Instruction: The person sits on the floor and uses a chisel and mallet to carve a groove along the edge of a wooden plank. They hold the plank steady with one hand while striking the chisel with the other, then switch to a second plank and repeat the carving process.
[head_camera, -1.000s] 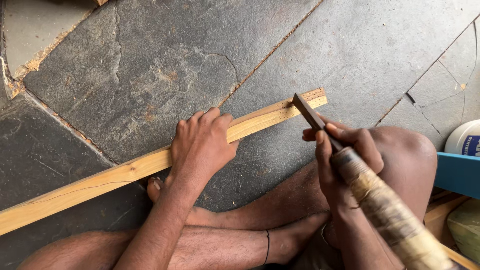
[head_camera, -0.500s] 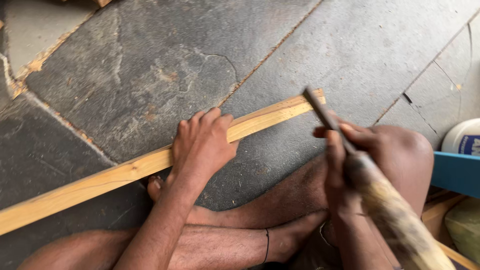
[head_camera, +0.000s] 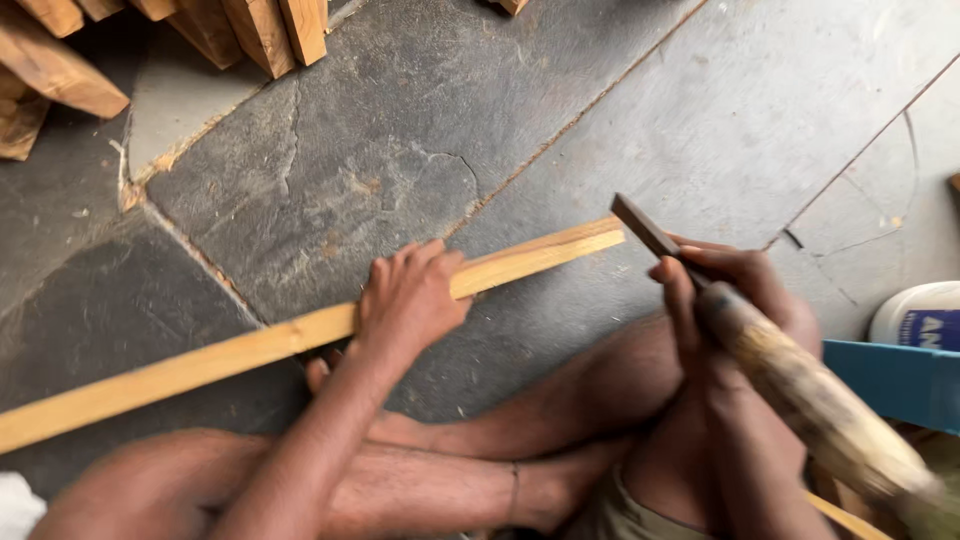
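A long pale wooden strip (head_camera: 250, 345) lies slantwise on the dark stone floor, its right end near the middle of the view. My left hand (head_camera: 410, 295) presses flat on top of the strip and holds it down. My right hand (head_camera: 725, 295) grips a chisel (head_camera: 790, 375) with a thick, worn wooden handle and a dark metal blade. The blade tip hangs just right of and slightly above the strip's end. My bare crossed legs (head_camera: 480, 480) sit beneath both hands.
Several wooden blocks (head_camera: 260, 30) are stacked at the top left. A white tub (head_camera: 915, 315) and a blue board edge (head_camera: 890, 380) stand at the right. The grey stone floor (head_camera: 700, 110) has cracks and scribed lines.
The camera view has tilted, showing the stacked blocks at the top. My right hand has lifted the chisel slightly off the strip's end. My left hand stays pressed on the strip.
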